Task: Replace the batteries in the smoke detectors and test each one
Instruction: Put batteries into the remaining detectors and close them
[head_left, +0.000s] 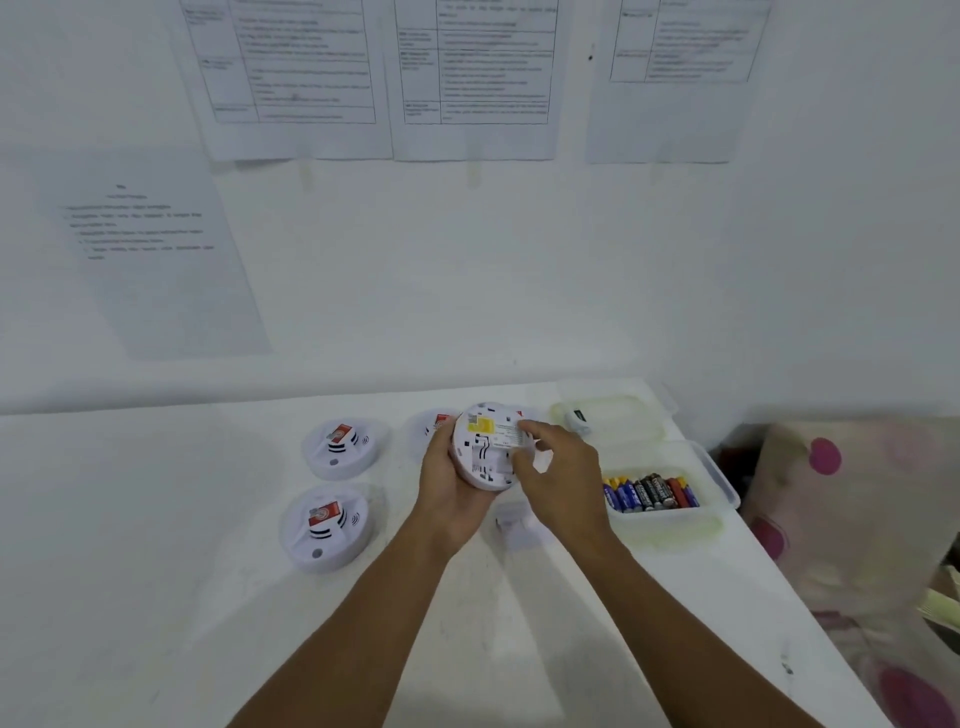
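I hold a round white smoke detector (485, 441) above the table, tilted with its back side and yellow label facing me. My left hand (449, 491) cups it from below and the left. My right hand (558, 470) grips its right edge, fingers on the back. Two more white detectors with red stickers lie face up on the table, one at the rear left (343, 448) and one nearer (326, 526). A third detector (431, 425) is partly hidden behind the held one. A clear plastic box (719, 480) to the right holds several batteries (650, 492).
The box's open lid (639, 415) lies behind it with a small white item on it. A small white piece (514, 519) lies on the white table (156, 571) below my hands. Printed sheets hang on the wall. A dotted cushion (857, 499) is past the table's right edge.
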